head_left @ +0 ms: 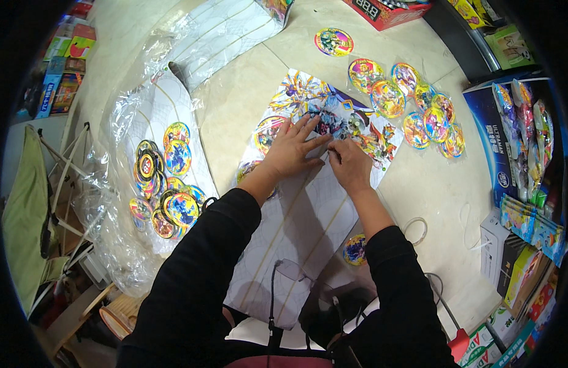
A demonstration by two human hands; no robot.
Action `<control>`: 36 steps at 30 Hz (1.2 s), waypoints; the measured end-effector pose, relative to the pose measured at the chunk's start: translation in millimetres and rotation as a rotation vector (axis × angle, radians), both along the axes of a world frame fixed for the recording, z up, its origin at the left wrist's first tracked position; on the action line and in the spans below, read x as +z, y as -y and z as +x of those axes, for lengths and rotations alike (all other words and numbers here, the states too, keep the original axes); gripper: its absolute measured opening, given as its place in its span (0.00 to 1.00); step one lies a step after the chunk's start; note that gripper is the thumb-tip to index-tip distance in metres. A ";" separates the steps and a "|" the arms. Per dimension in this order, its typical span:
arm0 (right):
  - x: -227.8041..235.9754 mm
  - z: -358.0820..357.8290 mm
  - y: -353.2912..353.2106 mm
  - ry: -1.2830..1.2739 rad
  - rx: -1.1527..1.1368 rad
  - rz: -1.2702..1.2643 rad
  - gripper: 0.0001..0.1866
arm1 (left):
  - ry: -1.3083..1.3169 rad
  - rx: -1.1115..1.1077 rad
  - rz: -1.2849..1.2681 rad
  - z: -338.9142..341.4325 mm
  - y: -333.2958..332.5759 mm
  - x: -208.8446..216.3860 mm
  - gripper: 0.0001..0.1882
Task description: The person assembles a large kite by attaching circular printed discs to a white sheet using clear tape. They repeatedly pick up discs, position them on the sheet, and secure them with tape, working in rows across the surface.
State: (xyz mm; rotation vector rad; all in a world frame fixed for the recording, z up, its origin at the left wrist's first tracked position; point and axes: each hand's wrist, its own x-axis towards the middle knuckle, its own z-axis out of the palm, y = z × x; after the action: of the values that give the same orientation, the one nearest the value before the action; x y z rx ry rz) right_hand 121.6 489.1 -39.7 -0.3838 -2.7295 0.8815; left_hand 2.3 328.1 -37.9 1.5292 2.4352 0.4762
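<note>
A large paper sheet [278, 245] lies on the floor in front of me. Its near part is white with tan lines, and its far part shows a colourful cartoon print [296, 98]. My left hand [293, 147] rests flat with fingers spread where the white meets the print. Close beside it, my right hand [350, 162] is closed, with thumb and fingertips brought together at the paper. Whatever lies between those fingertips is hidden. Round picture discs [268, 132] show at the sheet's left edge, and one more disc [355, 249] lies near my right forearm.
Many loose discs [178, 156] are piled on another white sheet [192, 110] at left, by crumpled clear plastic [112, 233]. Bagged discs [388, 98] lie at far right. Boxed packets [511, 141] stand along the right side, and a green folding stool [26, 202] is at left.
</note>
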 end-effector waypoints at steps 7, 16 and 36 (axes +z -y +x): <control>2.6 -1.7 1.4 -0.031 0.027 0.033 0.06 | 0.018 0.016 0.034 0.9 -1.6 1.1 0.35; 8.1 2.5 5.6 0.029 0.042 0.038 0.06 | 0.026 0.017 0.068 0.3 2.1 0.4 0.35; -1.5 4.9 7.1 -0.050 -0.028 0.024 0.08 | 0.008 0.022 0.072 1.5 0.4 0.1 0.34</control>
State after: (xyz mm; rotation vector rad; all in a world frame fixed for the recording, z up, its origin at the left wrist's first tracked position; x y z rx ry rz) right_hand 126.5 482.0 -41.2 -0.3887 -2.6797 0.8388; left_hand 3.7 327.7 -37.8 1.5270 2.4558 0.5786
